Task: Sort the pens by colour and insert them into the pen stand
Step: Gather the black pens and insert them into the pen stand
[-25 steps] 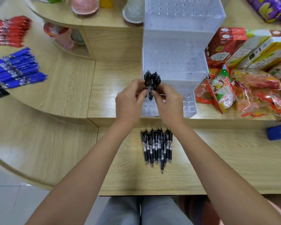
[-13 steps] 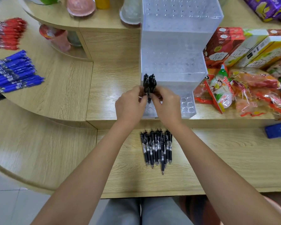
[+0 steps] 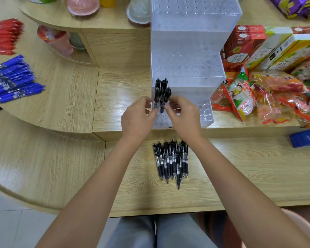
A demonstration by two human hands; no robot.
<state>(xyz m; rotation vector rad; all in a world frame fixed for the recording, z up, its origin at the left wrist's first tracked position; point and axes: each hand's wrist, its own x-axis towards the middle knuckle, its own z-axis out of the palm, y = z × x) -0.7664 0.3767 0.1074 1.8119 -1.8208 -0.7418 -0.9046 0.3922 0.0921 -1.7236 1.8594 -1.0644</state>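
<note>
1. Several upright black pens (image 3: 162, 92) stand clustered at the left end of the lowest step of the pen stand (image 3: 186, 59), tips down in its holes.
2. Left hand (image 3: 138, 119): thumb and forefinger curled in, pinching the lower barrels of the cluster from the left.
3. Right hand (image 3: 184, 117): fingertips pinch the same cluster from the right. The two hands are nearly touching.
4. The stand is clear plastic with three steps and rows of round holes. The holes to the right on the lowest step are unfilled.
5. A pile of loose black pens (image 3: 172, 160) lies on the worktop (image 3: 240, 167) just in front of the stand, tips toward the person. Barrel labels are too small to read.
6. Blue pens (image 3: 13, 79) and red pens (image 3: 4, 36) lie in separate heaps far left.
7. To the right of the stand, a red box (image 3: 240, 45) reads roughly "Pejoy" above Chinese characters. Snack packets (image 3: 276, 90) lie beside it, print not legible.
</note>
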